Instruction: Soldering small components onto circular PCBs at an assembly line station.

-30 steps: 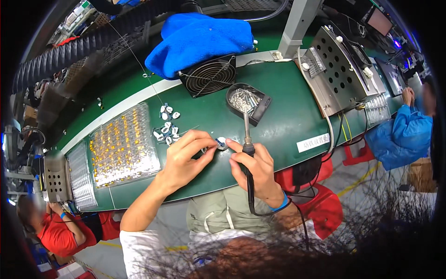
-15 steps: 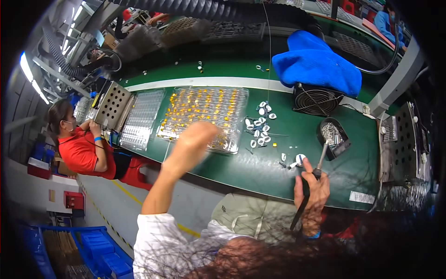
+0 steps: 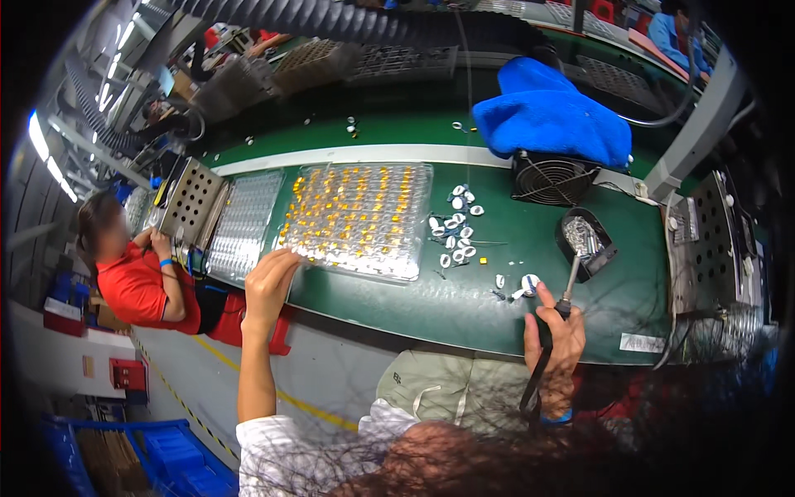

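Observation:
My left hand is at the near-left corner of a clear plastic tray. Its fingers are pinched together, and whatever they hold is too small to make out. Rows of small yellow-orange pieces fill the tray. My right hand grips a soldering iron by its dark handle, its metal shaft slanting up to the rim of a black dish. The outstretched index finger reaches a small white oval part on the green bench. Coiled metal shavings lie in the dish.
Several white ring-shaped parts with dark leads lie right of the tray. Behind stands a black fan under a blue cloth. Another clear tray sits to the left, near a person in red.
My left hand has moved left and down from over the tray to its near-left corner. My right hand stays in nearly the same place with the soldering iron.

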Available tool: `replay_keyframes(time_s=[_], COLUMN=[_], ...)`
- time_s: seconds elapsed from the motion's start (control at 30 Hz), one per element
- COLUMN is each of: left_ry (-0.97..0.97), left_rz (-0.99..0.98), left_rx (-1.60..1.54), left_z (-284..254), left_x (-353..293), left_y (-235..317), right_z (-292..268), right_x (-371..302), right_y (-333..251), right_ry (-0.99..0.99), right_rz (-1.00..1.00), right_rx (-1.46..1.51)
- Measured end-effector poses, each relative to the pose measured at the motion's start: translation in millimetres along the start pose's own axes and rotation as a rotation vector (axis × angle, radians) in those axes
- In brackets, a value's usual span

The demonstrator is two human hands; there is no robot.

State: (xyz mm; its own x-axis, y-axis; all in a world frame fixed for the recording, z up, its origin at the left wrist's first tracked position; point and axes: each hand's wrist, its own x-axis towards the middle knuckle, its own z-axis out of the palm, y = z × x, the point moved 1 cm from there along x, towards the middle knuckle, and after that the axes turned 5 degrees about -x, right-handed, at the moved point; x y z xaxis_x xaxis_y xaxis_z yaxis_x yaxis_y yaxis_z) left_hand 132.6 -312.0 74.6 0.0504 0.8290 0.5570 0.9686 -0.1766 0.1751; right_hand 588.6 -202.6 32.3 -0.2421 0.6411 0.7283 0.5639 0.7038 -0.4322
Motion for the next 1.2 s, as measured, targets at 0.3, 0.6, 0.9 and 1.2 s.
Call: replay_keyframes(time_s=[0.3,0.6,0.9,1.2], left_ry=[0.069,-0.485,-0.442,-0.488], left_rz=[-0.134,0.038,0.060,0.024], left_rx=[-0.799,-1.113,-1.061,-1.082], left_z=[24.5,108.7,152.4,155.6], left_x=[45.7,156.3,145.5,134.4], left_y=[66.5,203.3,215.6,215.1], right_z=[-10.0,-31.5,-47.8,-40.7], right_x=[-1.3,-15.2,-30.7,-23.0], right_y=[2.1,13.4,19.1,18.7], right_ry=[-0.024,-0.046,0.016,0.015], right_rz=[-0.017,0.035,0.056,0.009], right_rx=[0.041,0.157,0.151,0.056])
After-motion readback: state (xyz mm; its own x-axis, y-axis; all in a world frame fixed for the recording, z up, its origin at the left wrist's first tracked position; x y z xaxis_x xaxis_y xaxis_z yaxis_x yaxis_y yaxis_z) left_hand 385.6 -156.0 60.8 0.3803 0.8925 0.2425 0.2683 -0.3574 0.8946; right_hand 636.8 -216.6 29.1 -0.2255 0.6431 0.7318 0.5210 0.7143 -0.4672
